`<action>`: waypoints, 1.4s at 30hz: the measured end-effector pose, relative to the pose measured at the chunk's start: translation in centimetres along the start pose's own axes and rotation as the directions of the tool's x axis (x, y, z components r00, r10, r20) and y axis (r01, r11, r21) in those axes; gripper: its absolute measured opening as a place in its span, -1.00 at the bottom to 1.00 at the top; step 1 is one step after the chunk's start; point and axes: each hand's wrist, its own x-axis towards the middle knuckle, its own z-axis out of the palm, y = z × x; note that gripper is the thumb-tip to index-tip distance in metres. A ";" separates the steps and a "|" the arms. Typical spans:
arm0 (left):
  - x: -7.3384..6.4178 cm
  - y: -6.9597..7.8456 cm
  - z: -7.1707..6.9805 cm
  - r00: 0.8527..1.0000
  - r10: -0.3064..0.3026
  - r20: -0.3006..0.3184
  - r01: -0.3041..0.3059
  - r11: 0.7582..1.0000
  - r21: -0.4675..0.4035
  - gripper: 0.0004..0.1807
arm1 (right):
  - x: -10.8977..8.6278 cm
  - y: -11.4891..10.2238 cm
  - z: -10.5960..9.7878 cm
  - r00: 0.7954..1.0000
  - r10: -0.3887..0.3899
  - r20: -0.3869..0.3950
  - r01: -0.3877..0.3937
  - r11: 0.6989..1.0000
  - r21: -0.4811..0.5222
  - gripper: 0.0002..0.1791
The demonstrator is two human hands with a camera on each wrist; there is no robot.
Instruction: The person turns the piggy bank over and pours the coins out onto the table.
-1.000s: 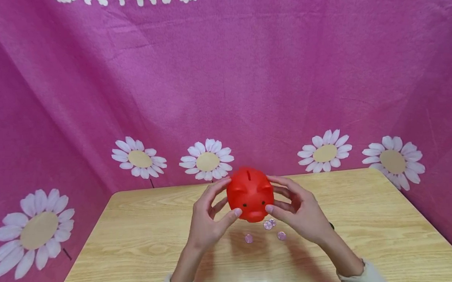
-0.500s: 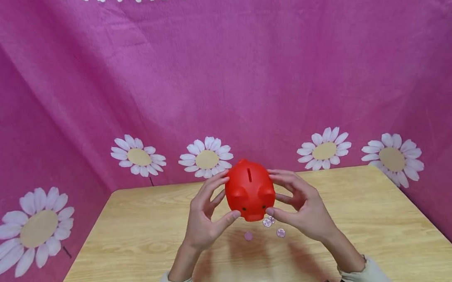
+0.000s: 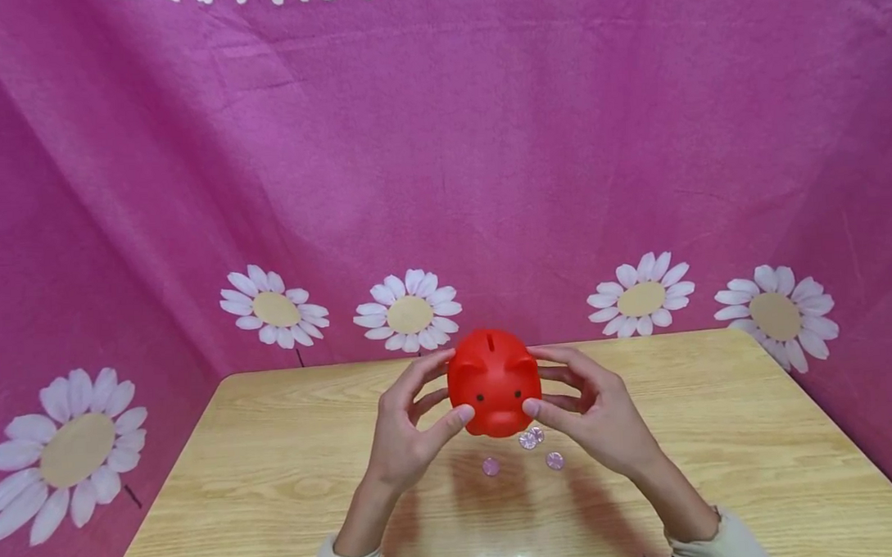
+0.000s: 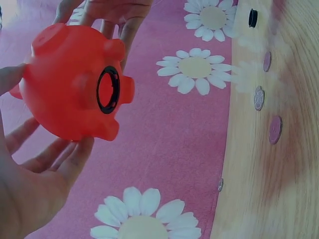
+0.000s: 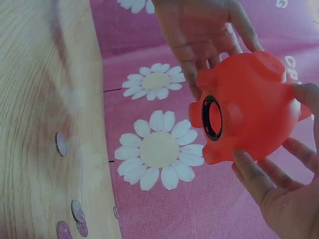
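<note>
1. the left hand (image 3: 407,440) is curled round one side of the red piggy bank (image 3: 495,383), thumb at the front; the other side is gripped likewise by the right hand (image 3: 598,421).
2. the bank is held up off the table (image 3: 732,449), slot (image 3: 491,342) uppermost, snout toward the wearer; inside the black ring (image 4: 117,92) underneath, a hole is left open.
3. for a steady hold, pressure should probably be matched on both sides, with fingertips kept off that hole.
4. counted on the table: five coins (image 5: 61,143) from the right wrist, one black plug (image 4: 253,18) from the left.
5. behind, five daisies (image 3: 409,314) are shown whole on pink cloth (image 3: 486,146) in the head view.
</note>
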 end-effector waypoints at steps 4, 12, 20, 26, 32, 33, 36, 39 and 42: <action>0.0 0.0 0.2 0.996 -0.086 -0.012 0.086 0.996 0.006 -0.39 | -0.1 -0.2 0.1 0.995 0.099 -0.015 -0.100 0.994 -0.046 -0.45; -0.2 -0.1 0.9 0.909 -0.417 -0.005 0.417 0.909 0.005 -0.46 | 0.1 -0.2 0.3 0.928 0.373 -0.021 -0.372 0.916 -0.153 -0.44; -0.1 0.2 1.2 0.850 -0.526 0.021 0.525 0.851 0.030 -0.42 | 0.3 0.0 0.4 0.889 0.457 -0.022 -0.452 0.870 -0.195 -0.42; 0.0 -0.1 1.1 0.862 -0.506 0.016 0.505 0.862 0.034 -0.43 | 0.3 0.0 0.3 0.895 0.445 -0.009 -0.438 0.878 -0.191 -0.42; 0.0 0.0 0.9 0.889 -0.457 0.007 0.456 0.889 0.048 -0.42 | 0.1 -0.1 0.2 0.912 0.410 0.012 -0.403 0.901 -0.162 -0.42; 0.0 0.0 0.9 0.894 -0.447 0.004 0.447 0.893 0.049 -0.42 | 0.1 -0.1 0.2 0.914 0.405 0.013 -0.398 0.904 -0.159 -0.42; 0.0 -0.1 0.8 0.902 -0.432 -0.007 0.432 0.900 0.061 -0.43 | 0.1 -0.2 0.1 0.919 0.393 0.017 -0.387 0.911 -0.142 -0.40; 0.0 -0.1 0.7 0.907 -0.420 -0.013 0.420 0.905 0.065 -0.43 | 0.1 -0.3 0.1 0.924 0.382 0.020 -0.377 0.919 -0.119 -0.40; -0.1 0.0 0.7 0.935 -0.355 -0.019 0.355 0.934 0.037 -0.42 | -0.1 -0.2 0.1 0.951 0.309 0.017 -0.307 0.947 -0.094 -0.41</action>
